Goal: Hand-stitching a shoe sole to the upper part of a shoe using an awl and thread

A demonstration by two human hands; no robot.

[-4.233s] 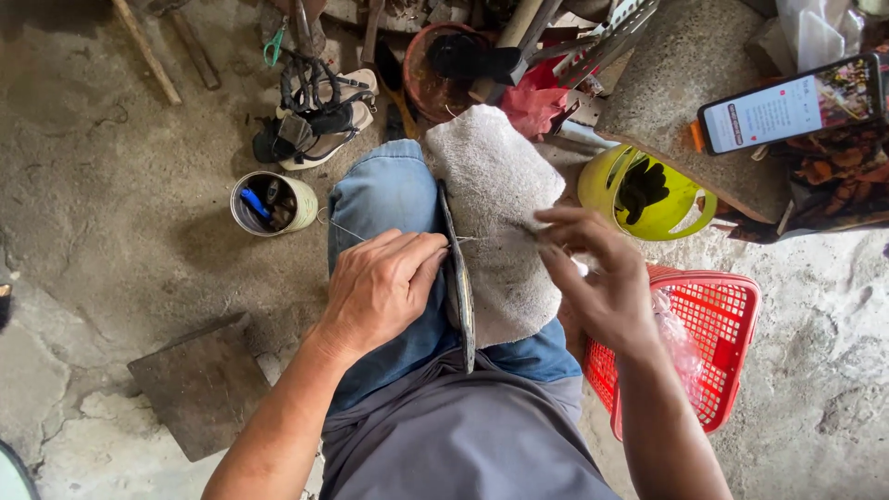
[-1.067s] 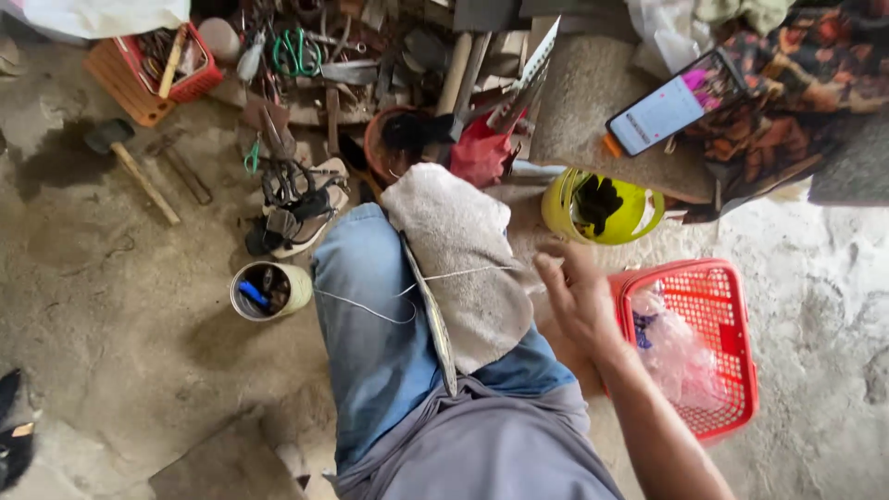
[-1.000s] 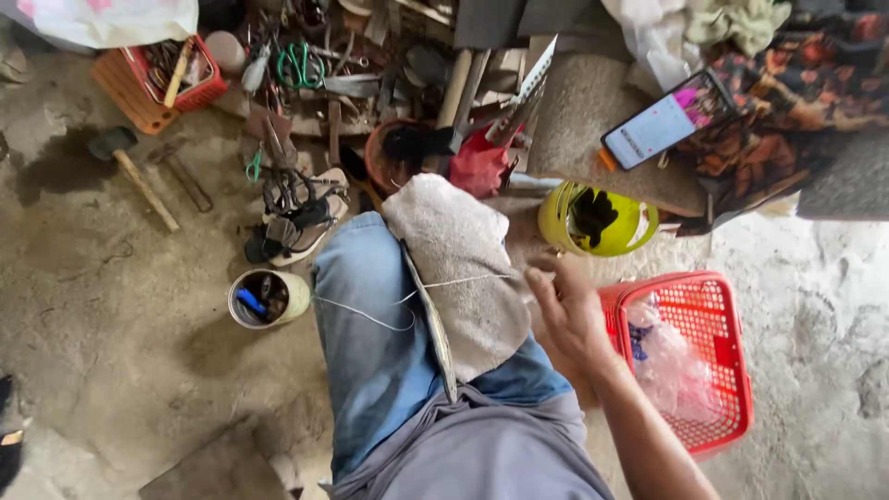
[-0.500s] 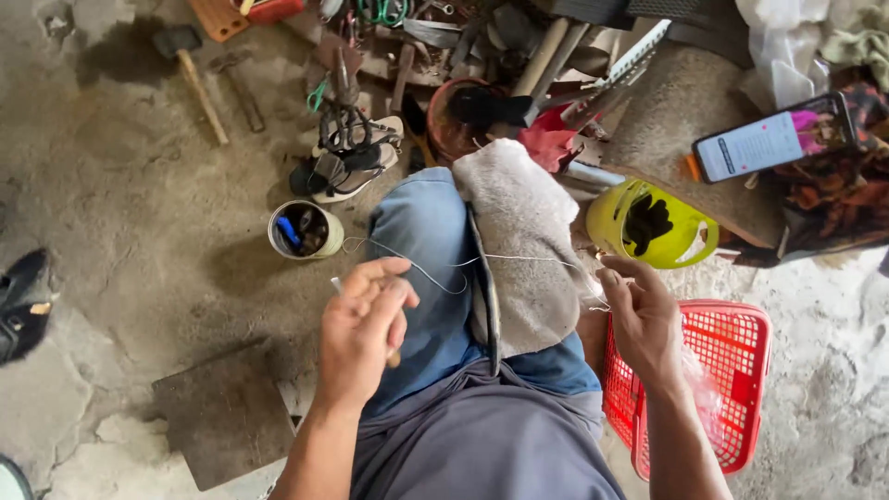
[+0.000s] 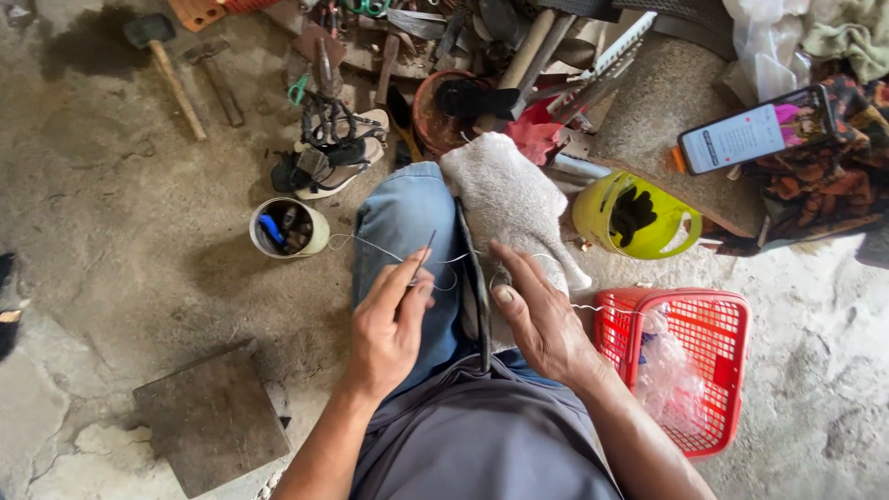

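Note:
My left hand (image 5: 389, 329) pinches a thin dark needle-like awl (image 5: 423, 252) over my jeans-clad thigh (image 5: 405, 231). A pale thread (image 5: 389, 253) loops from it across the knee. My right hand (image 5: 542, 319) rests flat, fingers spread, on a grey felt-like shoe piece (image 5: 514, 208) lying on my lap. A dark sole edge (image 5: 474, 278) runs upright between the two hands.
A red plastic basket (image 5: 713, 319) stands to my right. A yellow-green cut container (image 5: 639, 218) lies beyond it, and a phone (image 5: 755, 130) rests on patterned cloth. A white cup (image 5: 287, 227) of bits, sandals (image 5: 338, 157), hammers (image 5: 171, 69) and tools litter the concrete floor.
My left hand came back into view and now holds the awl upright over the thigh. My right hand moved from the thread onto the grey piece. The view shifted slightly.

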